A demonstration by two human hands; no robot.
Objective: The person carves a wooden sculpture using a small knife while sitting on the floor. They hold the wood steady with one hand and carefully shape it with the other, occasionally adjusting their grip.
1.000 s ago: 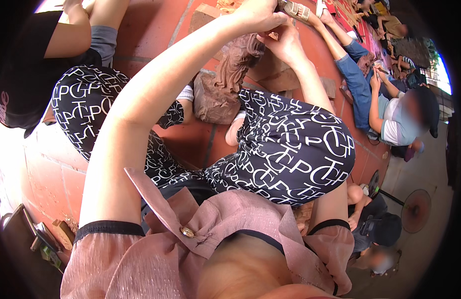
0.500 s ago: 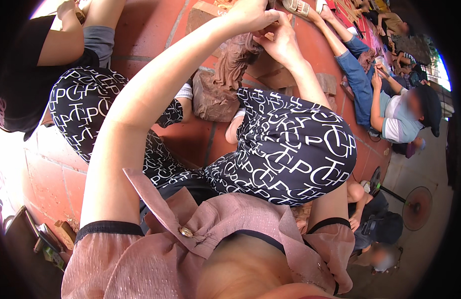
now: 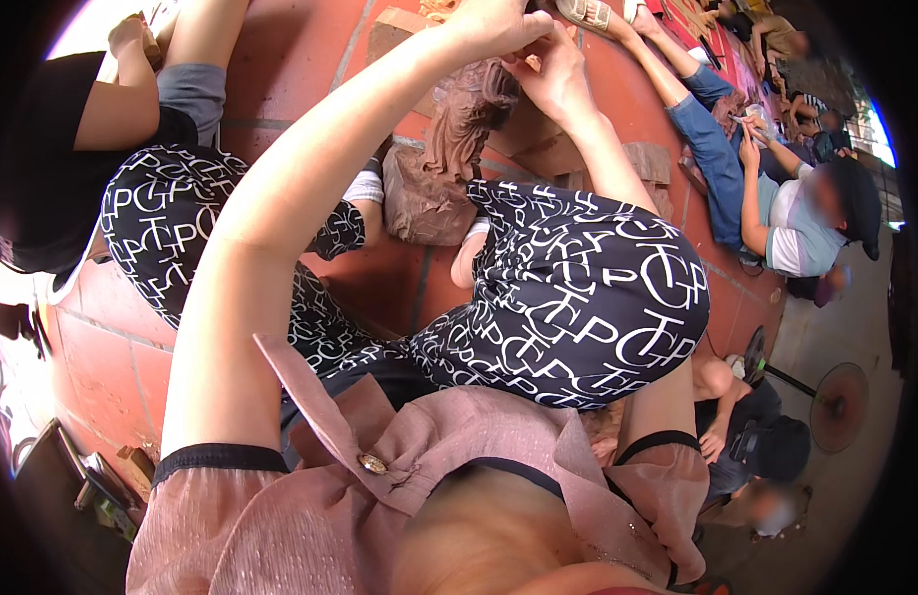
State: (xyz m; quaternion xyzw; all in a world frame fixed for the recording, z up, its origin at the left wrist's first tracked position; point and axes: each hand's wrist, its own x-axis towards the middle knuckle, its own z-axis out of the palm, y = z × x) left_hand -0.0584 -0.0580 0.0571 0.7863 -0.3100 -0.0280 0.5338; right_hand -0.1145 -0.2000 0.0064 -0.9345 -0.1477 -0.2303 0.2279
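Note:
A reddish-brown carved figure (image 3: 464, 119) with draped folds leans over a rough brown block (image 3: 424, 203) on the floor between my feet. Above the upper end of the figure, my left hand (image 3: 500, 25) is closed, fingers bent down toward my other hand. My right hand (image 3: 556, 74) is closed too, its fingertips meeting those of the left. Whatever lies between the fingers is hidden or too small to name. Part of the figure's top is out of sight behind the hands.
Red floor tiles (image 3: 300, 59) spread around me. Cardboard (image 3: 387, 35) lies beyond the figure, and a brown block (image 3: 649, 169) sits right of it. A person in black (image 3: 42, 129) sits close at left; another in jeans (image 3: 712, 169) works at right. A fan (image 3: 838, 407) stands lower right.
Both hands have shifted very slightly at the top of the figure, and more of its upper part shows. The person at left has leaned a little.

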